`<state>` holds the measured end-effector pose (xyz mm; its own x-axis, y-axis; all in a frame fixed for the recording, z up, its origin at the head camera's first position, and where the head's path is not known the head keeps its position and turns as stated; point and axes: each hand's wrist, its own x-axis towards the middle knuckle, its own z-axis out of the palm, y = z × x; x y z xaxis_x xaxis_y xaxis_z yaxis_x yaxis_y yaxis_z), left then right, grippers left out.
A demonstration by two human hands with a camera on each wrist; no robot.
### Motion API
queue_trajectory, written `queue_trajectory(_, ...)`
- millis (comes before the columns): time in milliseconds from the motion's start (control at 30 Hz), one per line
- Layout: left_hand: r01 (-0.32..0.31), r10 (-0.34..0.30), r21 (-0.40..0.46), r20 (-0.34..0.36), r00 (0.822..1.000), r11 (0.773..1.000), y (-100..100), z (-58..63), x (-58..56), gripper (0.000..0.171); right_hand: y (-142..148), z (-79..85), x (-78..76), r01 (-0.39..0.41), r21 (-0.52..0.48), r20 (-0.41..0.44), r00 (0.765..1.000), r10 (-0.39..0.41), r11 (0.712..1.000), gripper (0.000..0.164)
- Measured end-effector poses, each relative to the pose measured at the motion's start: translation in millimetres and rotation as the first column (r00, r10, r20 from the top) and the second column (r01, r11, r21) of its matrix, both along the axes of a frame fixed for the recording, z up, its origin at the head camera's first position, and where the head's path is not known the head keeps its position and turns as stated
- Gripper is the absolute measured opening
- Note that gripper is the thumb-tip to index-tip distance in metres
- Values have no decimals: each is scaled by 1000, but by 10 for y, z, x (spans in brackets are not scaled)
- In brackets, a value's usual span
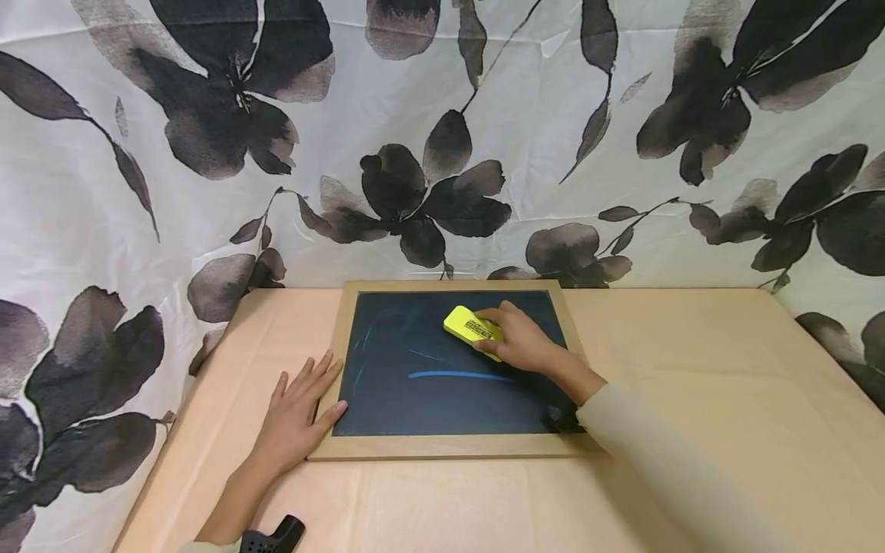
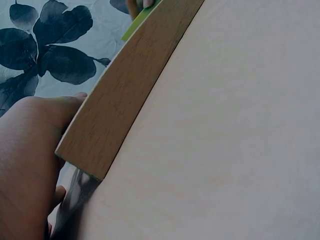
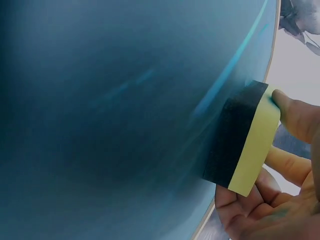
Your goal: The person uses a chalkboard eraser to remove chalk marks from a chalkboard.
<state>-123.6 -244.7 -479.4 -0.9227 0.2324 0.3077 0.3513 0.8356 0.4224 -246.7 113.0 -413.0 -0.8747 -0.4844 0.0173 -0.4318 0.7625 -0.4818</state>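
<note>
A small blackboard (image 1: 442,407) in a light wooden frame lies on the table, with blue chalk streaks (image 1: 459,375) across its dark surface. My right hand (image 1: 518,338) grips a yellow board eraser (image 1: 465,322) over the upper right part of the board. In the right wrist view the eraser (image 3: 255,145) shows its black felt side against the board, thumb and fingers on its yellow back. My left hand (image 1: 297,418) rests at the board's left edge, fingers spread and straight, touching the wooden frame (image 2: 115,95).
The light wooden table (image 1: 691,369) extends on both sides of the board. Behind and to the left hangs a white cloth (image 1: 539,153) with dark flower print. A black wrist device (image 1: 273,535) sits on the left wrist.
</note>
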Motion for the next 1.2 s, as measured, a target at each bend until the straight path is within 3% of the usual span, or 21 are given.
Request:
queue_trajectory(300,0,0,0,-2,1000,1000,-5,-15,-11,64,-365,29,-91,-102,10,53,993,101,995,56)
queue_trajectory(833,-2,2,-4,-1,1000,1000,-9,-13,-18,64,-584,82,-54,-240,31,77,969,237,970,55)
queue_trajectory(1200,5,-5,-3,5,1000,1000,-22,1,-31,64,-566,93,-19,-220,64,98,972,213,973,54)
